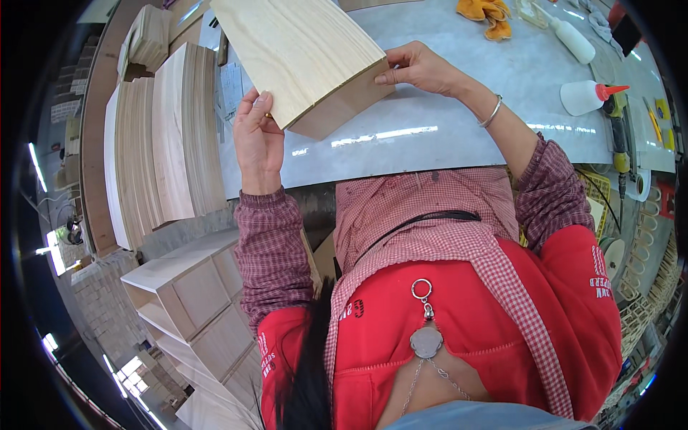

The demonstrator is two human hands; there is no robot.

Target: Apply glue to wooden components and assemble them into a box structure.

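A pale wooden box (304, 57) with a broad grained top panel is held at an angle over the grey work table (423, 132). At its near left corner my left hand (259, 140) grips the edge, thumb on top and the other fingers partly hidden behind. My right hand (423, 68) holds the near right corner, with the thumb against the narrow end face and fingers along the far side. The top panel slightly overhangs that end face. What lies under the box is hidden.
Stacked wooden panels (172, 136) stand at the left. Stacked open wooden boxes (193, 297) are below them. On the right lie a red-tipped white bottle (580, 98), a white squeeze bottle (573, 41), orange gloves (487, 13) and a yellow-black power tool (618, 132).
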